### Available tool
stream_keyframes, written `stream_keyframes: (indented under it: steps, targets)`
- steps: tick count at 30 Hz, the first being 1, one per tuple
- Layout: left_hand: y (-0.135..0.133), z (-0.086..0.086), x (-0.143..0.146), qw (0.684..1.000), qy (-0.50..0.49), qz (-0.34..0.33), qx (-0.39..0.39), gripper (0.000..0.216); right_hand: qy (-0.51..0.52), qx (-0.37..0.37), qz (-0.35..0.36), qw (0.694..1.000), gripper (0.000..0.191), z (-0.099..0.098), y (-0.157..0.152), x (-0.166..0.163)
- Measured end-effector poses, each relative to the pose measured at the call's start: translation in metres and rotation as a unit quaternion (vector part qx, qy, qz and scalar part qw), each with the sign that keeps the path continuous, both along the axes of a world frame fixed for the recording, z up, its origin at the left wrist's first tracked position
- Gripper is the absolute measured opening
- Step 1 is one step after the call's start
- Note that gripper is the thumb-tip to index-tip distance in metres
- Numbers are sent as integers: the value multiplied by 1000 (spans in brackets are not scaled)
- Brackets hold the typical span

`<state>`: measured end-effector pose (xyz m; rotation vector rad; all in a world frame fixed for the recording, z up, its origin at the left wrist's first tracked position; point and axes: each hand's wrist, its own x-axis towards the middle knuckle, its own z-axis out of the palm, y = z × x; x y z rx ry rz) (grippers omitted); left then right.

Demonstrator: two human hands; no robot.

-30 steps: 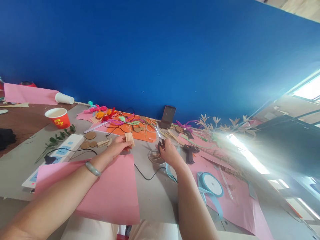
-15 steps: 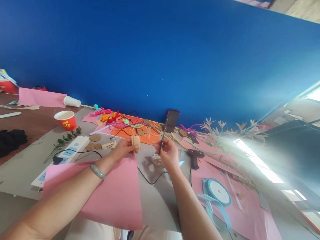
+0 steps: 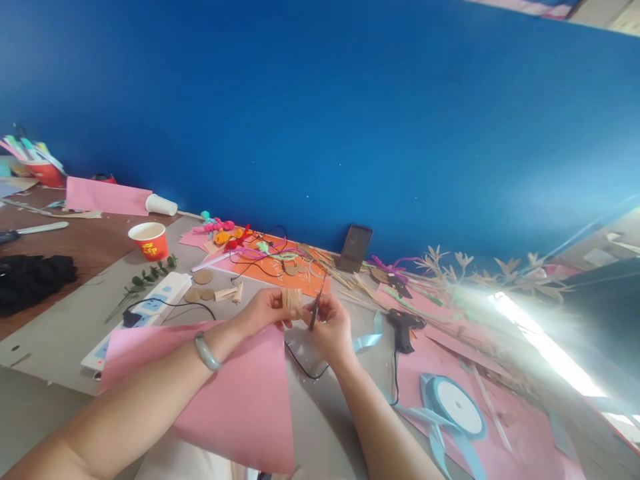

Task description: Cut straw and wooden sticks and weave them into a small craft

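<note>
My left hand (image 3: pixel 273 311) is closed on a small panel of pale wooden strips (image 3: pixel 292 300) laid side by side, pinched at its left edge. Close to its right edge is my right hand (image 3: pixel 331 327), its fingers wrapped round a slim dark tool (image 3: pixel 315 312) that tapers to a thin upper end. Whether that tool is tweezers or a blade I cannot tell. The right fingertips are at or very near the panel's lower right corner; contact is unclear. Loose pale strips (image 3: pixel 227 293) and brown round discs (image 3: pixel 203 277) lie left of my left hand.
A white power strip (image 3: pixel 163 291) and red paper cup (image 3: pixel 150 241) stand left. Pink paper (image 3: pixel 240 400) lies under my left forearm. Rightward are a black glue gun (image 3: pixel 404 327), its cord and a blue ribbon spool (image 3: pixel 459 407). A phone (image 3: pixel 355 248) leans against the blue wall.
My two hands have come together, the right one bringing the dark tool beside the wooden panel. The view has shifted, so the table things appear farther right.
</note>
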<state>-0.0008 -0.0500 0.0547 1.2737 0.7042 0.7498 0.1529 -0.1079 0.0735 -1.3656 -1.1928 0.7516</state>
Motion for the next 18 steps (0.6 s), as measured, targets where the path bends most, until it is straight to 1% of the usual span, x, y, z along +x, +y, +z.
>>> stream_keyframes:
  steps: [4, 7, 9, 11, 13, 16, 18]
  targets:
    - [-5, 11, -1, 999, 25, 12, 29, 39, -6, -3, 13, 1000, 24, 6, -1, 4]
    - [-9, 20, -2, 1000, 19, -8, 18, 35, -18, -2, 31, 999, 24, 13, -3, 7]
    - [-10, 21, -3, 1000, 9, -22, 8, 33, -19, 13, 30, 999, 26, 18, -4, 10]
    - [-7, 18, -4, 1000, -13, -20, -2, 32, -1, 41, -8, 999, 27, 24, -4, 16]
    - [-3, 12, -4, 999, -35, -1, -7, 31, 36, 85, -85, 992, 28, 29, -3, 25]
    - [4, 4, -5, 998, -46, 45, -13, 30, 94, 168, -198, 961, 28, 38, -2, 39]
    - [8, 1, -6, 997, -46, 58, -23, 30, 115, 212, -230, 943, 28, 46, -4, 43]
